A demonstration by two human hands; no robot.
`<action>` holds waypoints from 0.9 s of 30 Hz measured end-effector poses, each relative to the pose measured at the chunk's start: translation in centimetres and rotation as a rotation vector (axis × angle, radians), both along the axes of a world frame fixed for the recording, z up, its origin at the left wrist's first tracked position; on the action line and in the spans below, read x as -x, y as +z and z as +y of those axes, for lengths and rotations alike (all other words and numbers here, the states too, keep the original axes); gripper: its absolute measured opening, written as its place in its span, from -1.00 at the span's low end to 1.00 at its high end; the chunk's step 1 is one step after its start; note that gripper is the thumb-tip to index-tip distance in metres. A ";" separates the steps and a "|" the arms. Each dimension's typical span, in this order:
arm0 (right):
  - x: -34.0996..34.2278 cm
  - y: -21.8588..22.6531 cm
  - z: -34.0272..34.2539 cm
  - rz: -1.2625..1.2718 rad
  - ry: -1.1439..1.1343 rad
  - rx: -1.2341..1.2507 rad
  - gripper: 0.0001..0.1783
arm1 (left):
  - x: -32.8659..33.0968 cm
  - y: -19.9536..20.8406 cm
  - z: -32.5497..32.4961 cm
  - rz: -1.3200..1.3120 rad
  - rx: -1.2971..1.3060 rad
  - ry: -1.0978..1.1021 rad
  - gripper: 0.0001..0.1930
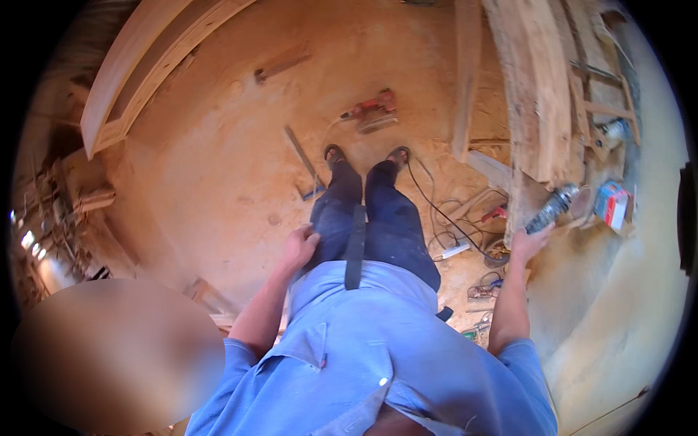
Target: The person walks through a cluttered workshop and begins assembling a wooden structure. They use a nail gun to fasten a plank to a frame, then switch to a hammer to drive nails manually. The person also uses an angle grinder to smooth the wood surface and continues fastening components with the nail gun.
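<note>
My left hand point(298, 248) hangs beside my left thigh with its fingers loosely curled in, and nothing shows in it. On the right, my right hand point(529, 243) is at the lower end of a dark angle grinder point(551, 209), with thumb and fingers spread. The grinder lies tilted by the end of a thick wooden slab point(534, 87), its disc point(581, 201) toward the upper right. Whether my fingers press on the grinder's body is hard to tell. A blue and red box point(611, 205) stands just right of the disc.
A red power tool point(372, 109) lies on the dusty floor beyond my feet. Cables point(436, 207) and a white power strip point(456, 251) lie right of my legs. A curved wooden frame point(138, 65) stands far left. A large blurred shape point(120, 356) covers the lower left.
</note>
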State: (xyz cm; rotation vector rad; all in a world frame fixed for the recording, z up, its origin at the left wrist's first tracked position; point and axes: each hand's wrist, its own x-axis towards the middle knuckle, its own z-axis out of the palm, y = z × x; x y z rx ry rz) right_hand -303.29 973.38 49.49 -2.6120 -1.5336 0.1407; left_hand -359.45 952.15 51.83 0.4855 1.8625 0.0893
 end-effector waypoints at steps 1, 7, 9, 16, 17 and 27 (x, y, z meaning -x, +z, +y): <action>1.2 -0.1 -0.1 -0.041 0.016 -0.034 -0.03 | 0.0 -0.5 -0.4 0.021 -0.046 0.013 -0.48; 13.7 1.2 -0.1 0.099 0.254 -0.225 -0.27 | -1.2 -2.5 -1.6 0.002 -0.105 0.148 -0.49; 16.5 -5.3 -1.5 0.545 0.207 0.027 -0.45 | -0.8 -4.8 -2.0 0.043 -0.118 0.031 -0.50; 36.5 -39.1 -1.5 0.956 0.145 0.465 -0.77 | 1.7 -16.3 -5.6 0.228 -0.365 -0.368 -0.40; 38.8 -43.7 -0.6 0.829 0.165 0.523 -0.76 | 2.4 -17.2 -5.6 0.210 -0.348 -0.362 -0.39; 51.3 -68.4 10.6 1.117 -0.463 0.499 -0.86 | 6.6 -20.8 -6.0 0.420 -0.204 -0.232 -0.47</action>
